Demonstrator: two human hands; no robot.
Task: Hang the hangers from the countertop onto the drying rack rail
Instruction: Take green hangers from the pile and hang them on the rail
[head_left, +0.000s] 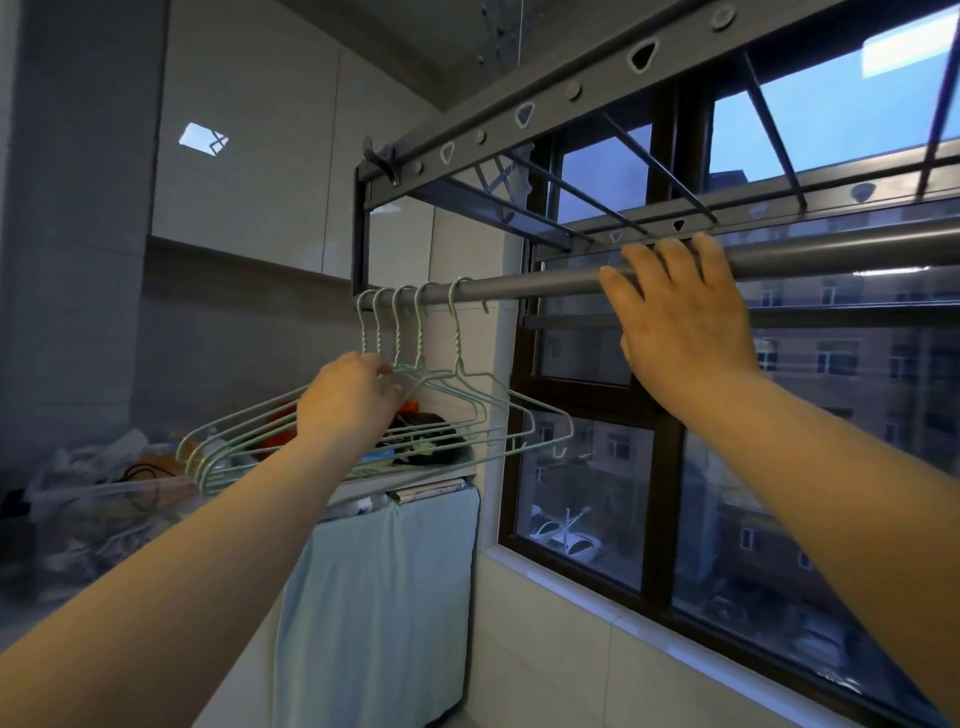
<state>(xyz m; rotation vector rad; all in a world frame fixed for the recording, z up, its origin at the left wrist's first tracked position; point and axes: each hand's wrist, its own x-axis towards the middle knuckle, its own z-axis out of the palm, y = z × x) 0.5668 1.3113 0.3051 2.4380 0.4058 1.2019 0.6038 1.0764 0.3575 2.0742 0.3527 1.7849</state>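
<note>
Centre-left of the frame, reaching up from the lower left corner: left hand (348, 400), fingers curled, thumb and fingertips pinching the bunched wire just under the twisted necks of five pale mint-green wire hangers (456, 340). All five hooks over the round grey metal rail (530, 285), crowded together at its left end in mid-frame, the rightmost set slightly apart from the other four. Shoulders and bottom bars fanned out, tilted down toward the lower left and overlapping one another. Right of centre, coming in from the lower right: right hand (680, 322), back toward the camera, fingers straight and slightly spread, laid flat against the same rail well to the right of the hooks, fingertips reaching over its top edge, thumb on the rail at the left (impossible to tell whether the tips hook round the far side). Holding nothing. Above the rail, running from centre to the upper right: dark grey metal drying rack frame (524, 114) pierced with triangular holes and thin cross bars. Behind both, filling the right half: dark-framed window (660, 426). Below the hangers at centre-left: white countertop (415, 475) heaped with black and orange clutter (426, 421), and a light blue cloth (374, 597) hanging beneath its edge. No writing sharp enough to read.
</note>
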